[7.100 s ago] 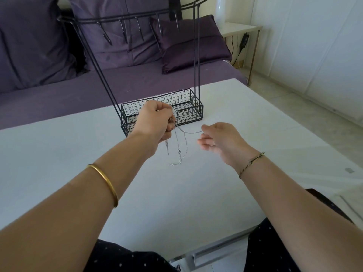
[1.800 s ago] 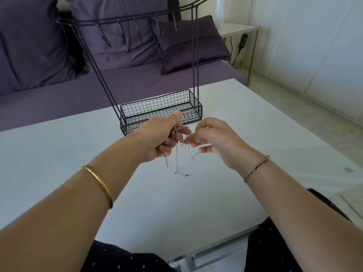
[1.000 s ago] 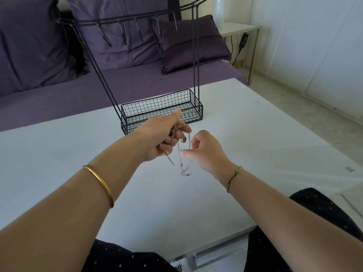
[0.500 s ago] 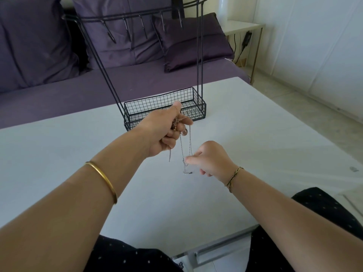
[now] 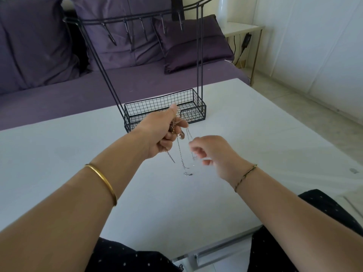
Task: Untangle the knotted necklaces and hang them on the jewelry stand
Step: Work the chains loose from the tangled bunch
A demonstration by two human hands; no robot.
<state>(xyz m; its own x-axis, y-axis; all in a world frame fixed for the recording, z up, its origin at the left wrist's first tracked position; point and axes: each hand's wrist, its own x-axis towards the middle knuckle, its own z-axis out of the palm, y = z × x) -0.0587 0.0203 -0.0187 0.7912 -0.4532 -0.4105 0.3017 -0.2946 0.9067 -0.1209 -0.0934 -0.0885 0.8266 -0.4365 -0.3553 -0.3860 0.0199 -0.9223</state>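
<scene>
fingers (image 5: 183, 124) of left hand (image 5: 160, 134) clench necklaces (image 5: 181, 136), right hand (image 5: 214, 154) curled alongside.

The necklaces (image 5: 181, 154) are thin silver chains. They are bunched in a tangle at the top, where the left hand (image 5: 163, 132) grips them. Their loose ends hang down. A small round charm (image 5: 181, 136) hangs near the top. The stand (image 5: 165, 112) is black wire and stands upright just behind them, with a basket at the bottom and hooks on top.
</scene>
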